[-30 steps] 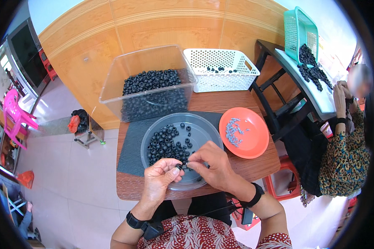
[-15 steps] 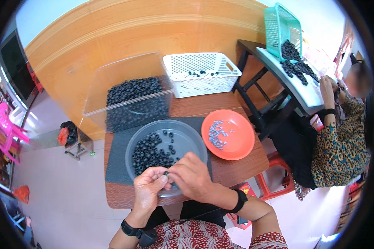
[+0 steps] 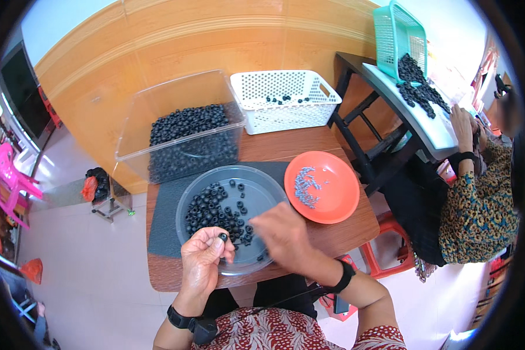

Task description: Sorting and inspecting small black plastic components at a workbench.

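Observation:
Between the thumb and fingers of my left hand (image 3: 199, 261) is a small black ring-shaped part (image 3: 223, 237) with a hole in its middle. That hand is closed at the near left rim of a round grey basin (image 3: 268, 201). Many similar black parts (image 3: 207, 210) lie in the basin, heaped on its left side. My right hand (image 3: 284, 236) is over the basin's right side, its fingers curled but smeared by motion. Beyond it an orange plate (image 3: 341, 195) bears a scatter of tiny silvery pieces (image 3: 305, 188).
A clear bin (image 3: 195, 157) full of black parts and a white perforated basket (image 3: 291, 119) with several stand at the back of the wooden table (image 3: 332, 236). On the right, a person (image 3: 475, 198) works at another table beside a tipped green basket (image 3: 385, 41). A red stool (image 3: 391, 248) stands between.
My right hand has come away from my left, moving right and up. My left hand has shifted slightly left and down, still gripping the black part.

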Demonstrator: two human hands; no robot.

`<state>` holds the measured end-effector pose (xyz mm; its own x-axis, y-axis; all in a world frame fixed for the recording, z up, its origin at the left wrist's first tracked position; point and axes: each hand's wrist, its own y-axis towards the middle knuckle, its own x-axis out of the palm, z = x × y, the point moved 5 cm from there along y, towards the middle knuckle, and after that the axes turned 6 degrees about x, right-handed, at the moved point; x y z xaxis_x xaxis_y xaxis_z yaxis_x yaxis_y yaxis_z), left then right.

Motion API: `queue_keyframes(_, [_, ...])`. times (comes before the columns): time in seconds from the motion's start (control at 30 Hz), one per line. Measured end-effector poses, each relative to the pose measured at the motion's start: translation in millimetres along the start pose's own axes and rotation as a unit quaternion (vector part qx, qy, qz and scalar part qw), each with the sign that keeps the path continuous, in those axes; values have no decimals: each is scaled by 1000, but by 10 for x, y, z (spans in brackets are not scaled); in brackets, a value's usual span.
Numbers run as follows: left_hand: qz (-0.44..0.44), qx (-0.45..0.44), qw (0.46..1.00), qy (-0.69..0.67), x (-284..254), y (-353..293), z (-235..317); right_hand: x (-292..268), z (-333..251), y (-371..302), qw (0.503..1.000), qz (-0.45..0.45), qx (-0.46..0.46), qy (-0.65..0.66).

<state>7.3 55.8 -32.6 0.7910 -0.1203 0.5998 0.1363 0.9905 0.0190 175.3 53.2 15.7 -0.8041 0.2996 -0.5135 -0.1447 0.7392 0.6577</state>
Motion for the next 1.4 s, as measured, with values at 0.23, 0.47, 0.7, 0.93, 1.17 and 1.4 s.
queue_keyframes(0.23, [36,9,999,34,-72,-13,17,-25,458,172,993,-37,83,-78])
queue_keyframes(0.47, [20,19,1000,4,-121,7,28,257,446,160,980,-149,22,-129])
queue_keyframes(0.7, [52,9,998,32,-116,4,-3,570,431,163,942,-255,4,-216])
queue_keyframes(0.93, [36,5,998,48,-111,-3,0,517,290,134,930,-287,-29,-228])
queue_keyframes(1.17, [20,-22,998,51,-53,-17,-38,207,195,182,973,-180,139,39])
queue_keyframes(1.4, [11,-48,997,53,37,-42,-89,286,39,52,917,-90,260,287])
